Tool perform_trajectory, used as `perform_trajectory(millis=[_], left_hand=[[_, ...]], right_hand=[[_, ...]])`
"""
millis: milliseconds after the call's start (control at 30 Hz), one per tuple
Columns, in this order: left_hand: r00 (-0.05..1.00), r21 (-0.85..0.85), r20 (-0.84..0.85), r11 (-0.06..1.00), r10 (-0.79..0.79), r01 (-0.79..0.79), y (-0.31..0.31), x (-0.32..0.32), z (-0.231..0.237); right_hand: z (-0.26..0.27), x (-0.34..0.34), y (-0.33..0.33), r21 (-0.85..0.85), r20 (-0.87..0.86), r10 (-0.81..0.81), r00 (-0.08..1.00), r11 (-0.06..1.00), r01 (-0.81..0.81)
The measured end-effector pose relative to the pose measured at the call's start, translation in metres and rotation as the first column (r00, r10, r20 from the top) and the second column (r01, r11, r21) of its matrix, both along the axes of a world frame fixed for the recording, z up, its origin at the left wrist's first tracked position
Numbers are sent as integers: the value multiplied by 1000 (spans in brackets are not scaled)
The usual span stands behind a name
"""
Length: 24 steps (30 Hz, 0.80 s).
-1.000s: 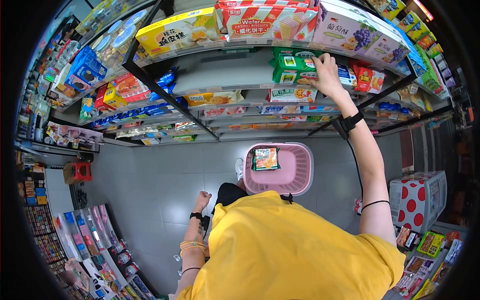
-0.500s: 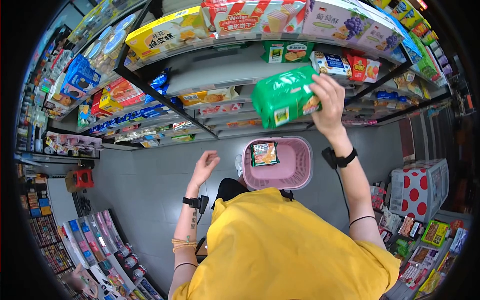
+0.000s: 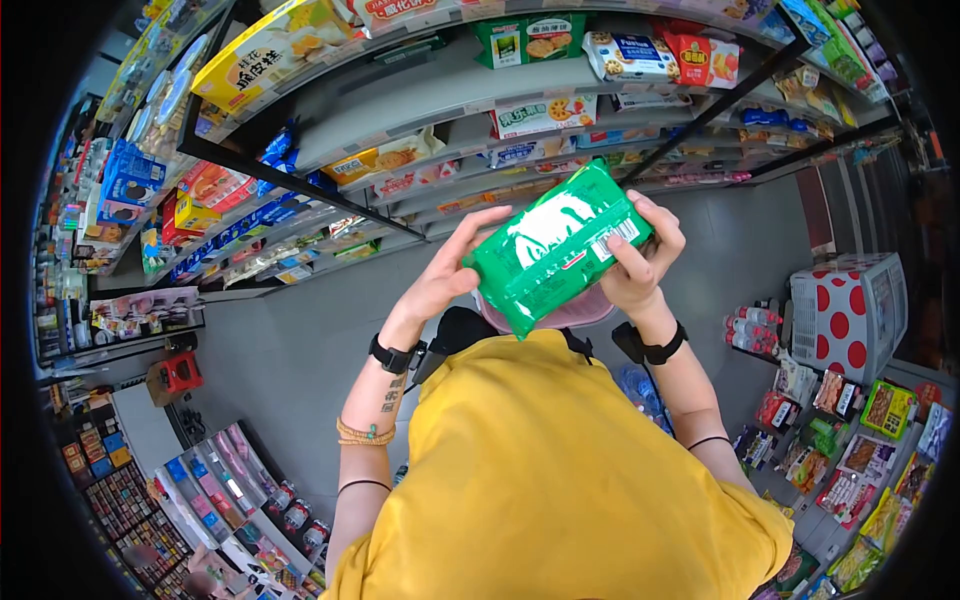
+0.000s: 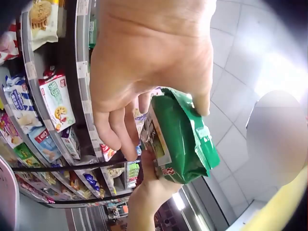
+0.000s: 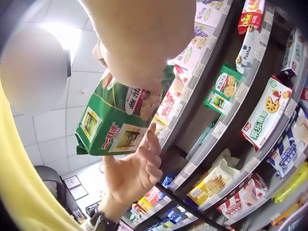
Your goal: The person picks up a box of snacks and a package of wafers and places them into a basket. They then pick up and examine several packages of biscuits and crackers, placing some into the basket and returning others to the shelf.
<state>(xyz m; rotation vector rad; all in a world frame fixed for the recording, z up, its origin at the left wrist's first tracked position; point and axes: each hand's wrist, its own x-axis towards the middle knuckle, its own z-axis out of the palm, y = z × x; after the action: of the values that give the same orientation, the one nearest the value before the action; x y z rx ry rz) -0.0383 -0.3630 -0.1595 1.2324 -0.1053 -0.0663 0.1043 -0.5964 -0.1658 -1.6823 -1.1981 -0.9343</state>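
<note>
A green biscuit pack is held up in front of the chest, its barcode side towards the head camera. My right hand grips its right end, with the thumb on the barcode side. At the pack's left end, my left hand has thumb and fingers spread to either side of the corner. The left wrist view shows those fingers fairly straight beside the green pack. In the right wrist view the pack's front, with printed pictures, faces the shelf. Below it, the pink basket is mostly hidden.
Shelves of packaged snacks curve across the front, with another green biscuit pack and a white and blue pack on one tier. Black shelf frame bars slant down. A red-dotted white case stands at the right.
My right hand has taken the green biscuit pack off the shelf and brought it down towards the chest, turning it over. My left hand has risen from beside the body to the pack's left end.
</note>
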Motion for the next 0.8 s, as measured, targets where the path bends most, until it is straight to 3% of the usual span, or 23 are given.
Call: perform_trajectory(millis=[67,167,400,800], left_hand=[[1000,43,24,999,8,-9,-3,6,3],[998,-143,-63,990,-3,-6,0,10,-6],[998,-202,-56,979,0,-11,-5,14,-9],[999,-159,-33,987,-26,21,-8,25,3]], right_hand=[[2,-10,0,10,-5,-43,999,999,43],[9,-20,-8,-11,-32,-82,996,997,82],[3,-28,-16,-5,32,-244,969,970,244],[-3,-28,-20,34,-25,-205,978,978,206]])
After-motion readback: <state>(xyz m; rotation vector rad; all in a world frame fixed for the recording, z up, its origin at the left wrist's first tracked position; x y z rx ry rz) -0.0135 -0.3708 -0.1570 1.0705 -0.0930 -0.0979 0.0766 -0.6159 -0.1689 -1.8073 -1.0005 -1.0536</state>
